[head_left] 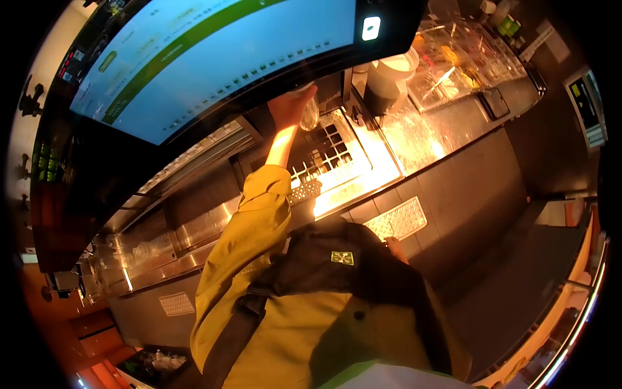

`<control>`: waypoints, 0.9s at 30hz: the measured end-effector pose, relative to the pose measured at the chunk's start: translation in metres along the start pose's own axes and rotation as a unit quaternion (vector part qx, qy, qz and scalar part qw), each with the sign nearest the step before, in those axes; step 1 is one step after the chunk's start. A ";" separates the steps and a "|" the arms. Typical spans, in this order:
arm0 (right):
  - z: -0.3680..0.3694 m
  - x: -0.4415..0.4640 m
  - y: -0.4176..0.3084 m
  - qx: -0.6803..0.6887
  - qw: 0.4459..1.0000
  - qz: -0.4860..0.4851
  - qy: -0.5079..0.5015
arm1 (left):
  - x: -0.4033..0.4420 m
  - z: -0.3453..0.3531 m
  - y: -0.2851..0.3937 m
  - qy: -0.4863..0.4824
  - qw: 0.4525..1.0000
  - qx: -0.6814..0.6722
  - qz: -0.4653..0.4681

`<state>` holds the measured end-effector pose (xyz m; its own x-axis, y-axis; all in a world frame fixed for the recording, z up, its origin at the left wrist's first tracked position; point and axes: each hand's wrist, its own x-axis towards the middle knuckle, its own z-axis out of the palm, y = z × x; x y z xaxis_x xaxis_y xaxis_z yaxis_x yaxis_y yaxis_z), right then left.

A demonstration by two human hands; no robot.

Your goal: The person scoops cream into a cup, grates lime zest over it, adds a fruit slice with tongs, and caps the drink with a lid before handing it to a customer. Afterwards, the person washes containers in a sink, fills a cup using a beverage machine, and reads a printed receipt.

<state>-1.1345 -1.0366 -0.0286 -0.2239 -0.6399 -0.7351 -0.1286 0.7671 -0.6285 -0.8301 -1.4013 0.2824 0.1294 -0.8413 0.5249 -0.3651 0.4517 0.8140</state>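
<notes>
My left hand (289, 109) is stretched forward under the edge of a large lit screen (259, 48). Its fingers are closed around a clear cup (311, 117), tilted, above a dark grid rack (334, 139) set into the steel counter. The screen's lower edge hides part of the fingers. Down by my right side, my right hand (396, 249) shows only in part beyond the dark apron (324, 253); its fingers are too hidden to read.
A white tub (392, 68) stands right of the rack. Behind it, clear-lidded ingredient trays (447, 61) sit on the steel counter (421, 139). Steel basins (204, 217) run along the left. A perforated plate (398, 219) shows on the counter front below.
</notes>
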 end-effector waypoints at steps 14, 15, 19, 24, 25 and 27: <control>0.003 -0.016 0.011 0.108 0.992 0.070 -0.009 | -0.028 0.007 -0.033 0.075 0.989 0.115 -0.059; 0.004 -0.020 0.004 0.111 0.991 0.074 -0.004 | -0.031 0.010 -0.039 0.075 0.989 0.109 -0.064; 0.003 -0.023 0.003 0.100 0.992 0.072 -0.005 | -0.032 0.010 -0.069 0.042 0.994 0.090 -0.047; 0.003 -0.020 0.011 0.084 0.994 0.065 -0.015 | -0.033 0.013 -0.075 0.043 0.996 0.071 -0.038; 0.003 -0.017 0.012 0.087 0.994 0.065 -0.017 | -0.036 0.015 -0.070 0.056 0.995 0.075 -0.045; 0.004 -0.016 0.013 0.094 0.993 0.068 -0.020 | -0.037 0.016 -0.069 0.067 0.994 0.074 -0.050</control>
<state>-1.1289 -1.0164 -0.0261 -0.1880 -0.5348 -0.8238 0.0837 0.8269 -0.5560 -0.8244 -1.4065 0.2027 0.2898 -0.8288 0.4787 -0.4745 0.3100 0.8238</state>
